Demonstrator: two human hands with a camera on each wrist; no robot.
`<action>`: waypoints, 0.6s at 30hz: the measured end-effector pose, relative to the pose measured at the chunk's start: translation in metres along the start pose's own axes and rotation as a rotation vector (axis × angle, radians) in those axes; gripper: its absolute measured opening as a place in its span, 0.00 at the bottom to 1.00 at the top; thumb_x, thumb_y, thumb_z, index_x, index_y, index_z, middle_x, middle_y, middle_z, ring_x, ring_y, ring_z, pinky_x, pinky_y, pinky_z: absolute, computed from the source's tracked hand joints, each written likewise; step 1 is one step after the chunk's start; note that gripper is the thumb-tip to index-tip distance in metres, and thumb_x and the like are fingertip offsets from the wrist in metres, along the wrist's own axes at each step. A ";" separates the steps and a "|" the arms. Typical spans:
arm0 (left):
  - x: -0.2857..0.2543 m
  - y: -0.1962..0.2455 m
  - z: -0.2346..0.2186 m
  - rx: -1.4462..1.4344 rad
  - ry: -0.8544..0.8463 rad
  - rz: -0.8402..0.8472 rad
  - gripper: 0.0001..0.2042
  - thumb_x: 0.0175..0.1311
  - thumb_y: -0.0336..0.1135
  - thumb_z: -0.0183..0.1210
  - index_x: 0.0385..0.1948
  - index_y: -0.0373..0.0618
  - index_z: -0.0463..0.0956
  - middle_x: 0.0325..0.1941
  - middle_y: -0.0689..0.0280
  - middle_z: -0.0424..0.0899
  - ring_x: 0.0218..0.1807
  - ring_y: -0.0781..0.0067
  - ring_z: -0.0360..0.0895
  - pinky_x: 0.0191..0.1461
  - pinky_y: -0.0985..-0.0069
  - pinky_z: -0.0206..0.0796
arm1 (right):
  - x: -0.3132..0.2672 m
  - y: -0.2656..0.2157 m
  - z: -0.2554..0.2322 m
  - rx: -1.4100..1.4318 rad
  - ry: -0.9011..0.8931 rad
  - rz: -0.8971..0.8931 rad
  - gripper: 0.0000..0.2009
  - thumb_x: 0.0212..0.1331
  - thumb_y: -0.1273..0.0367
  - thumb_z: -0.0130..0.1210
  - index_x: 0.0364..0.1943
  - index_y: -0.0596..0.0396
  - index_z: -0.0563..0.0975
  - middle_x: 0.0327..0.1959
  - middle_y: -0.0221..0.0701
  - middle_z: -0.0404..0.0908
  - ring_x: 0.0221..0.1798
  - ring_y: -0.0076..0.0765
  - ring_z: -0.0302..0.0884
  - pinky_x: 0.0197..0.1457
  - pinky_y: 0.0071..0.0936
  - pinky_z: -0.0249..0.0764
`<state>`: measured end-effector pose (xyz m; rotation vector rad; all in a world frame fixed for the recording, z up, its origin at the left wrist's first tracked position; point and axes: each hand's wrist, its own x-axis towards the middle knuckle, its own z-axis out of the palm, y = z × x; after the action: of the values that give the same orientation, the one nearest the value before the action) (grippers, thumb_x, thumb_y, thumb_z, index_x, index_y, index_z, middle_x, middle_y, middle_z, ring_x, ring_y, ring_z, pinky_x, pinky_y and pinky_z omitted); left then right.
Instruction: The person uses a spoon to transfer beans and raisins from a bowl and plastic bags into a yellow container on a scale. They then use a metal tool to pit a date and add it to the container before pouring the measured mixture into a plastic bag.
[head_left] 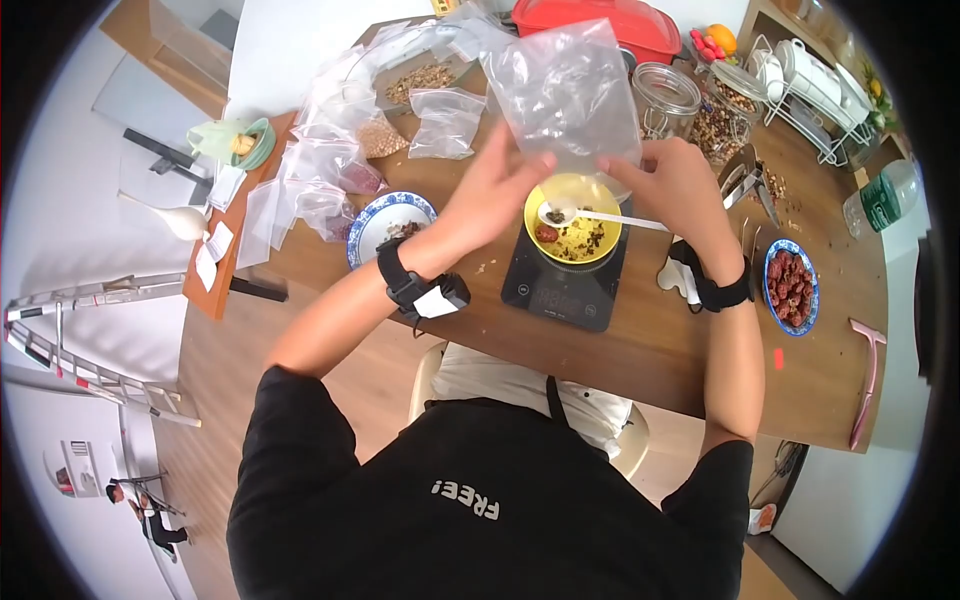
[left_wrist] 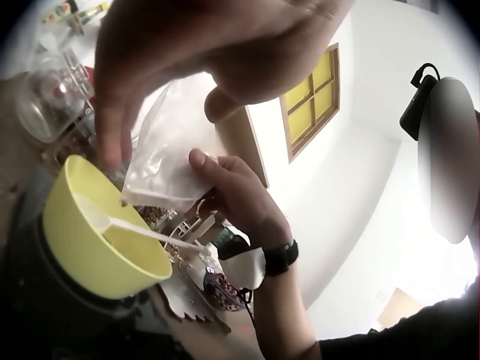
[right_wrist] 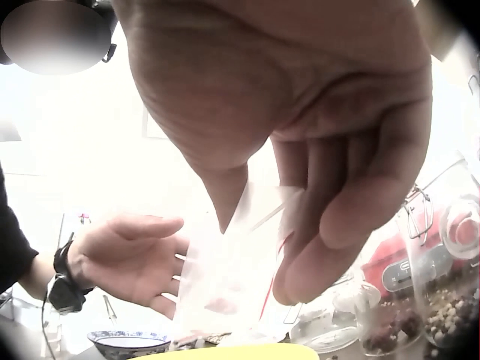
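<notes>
A clear plastic bag (head_left: 565, 95) hangs over the yellow bowl (head_left: 612, 222), its lower edge just above the rim. The right hand (head_left: 685, 195) pinches the bag's right side, thumb on the plastic (left_wrist: 169, 161) in the left wrist view. At the other side, the left hand (head_left: 485, 200) touches the bag with its fingers extended and thumb apart; in the right wrist view this hand (right_wrist: 135, 259) shows its palm. A white spoon (head_left: 625, 219) lies across the bowl, dark bits in its head. Yellow grains, dark pieces and a red date are inside. Under the bowl is a black scale (head_left: 560, 300).
Left of the scale stands a blue-rimmed plate (head_left: 365, 245), with filled plastic bags (head_left: 335, 165) beyond. Glass jars (head_left: 665, 95) and a red container (head_left: 590, 25) are at the back. At the right are a bowl of red dates (head_left: 790, 290), a bottle (head_left: 880, 200) and a pink tool (head_left: 868, 385).
</notes>
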<state>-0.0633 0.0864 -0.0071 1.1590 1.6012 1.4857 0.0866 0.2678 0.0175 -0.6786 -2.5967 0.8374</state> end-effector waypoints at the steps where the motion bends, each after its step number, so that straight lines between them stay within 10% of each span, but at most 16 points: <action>1: 0.001 0.007 0.001 -0.024 0.076 0.071 0.28 0.75 0.37 0.56 0.71 0.38 0.56 0.67 0.59 0.72 0.66 0.69 0.70 0.68 0.69 0.65 | -0.001 -0.002 -0.001 0.052 0.023 0.007 0.28 0.53 0.46 0.66 0.20 0.62 0.81 0.16 0.43 0.77 0.23 0.50 0.78 0.31 0.40 0.73; 18: 0.016 0.024 -0.027 -0.172 0.240 0.068 0.22 0.81 0.44 0.46 0.63 0.34 0.71 0.56 0.62 0.82 0.53 0.76 0.80 0.59 0.75 0.73 | -0.009 -0.004 -0.007 -0.170 -0.132 -0.045 0.20 0.48 0.51 0.70 0.25 0.56 0.86 0.22 0.43 0.82 0.29 0.51 0.82 0.35 0.43 0.76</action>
<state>-0.0894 0.0892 0.0215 0.9764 1.5644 1.8254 0.0961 0.2635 0.0242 -0.6265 -2.8155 0.6735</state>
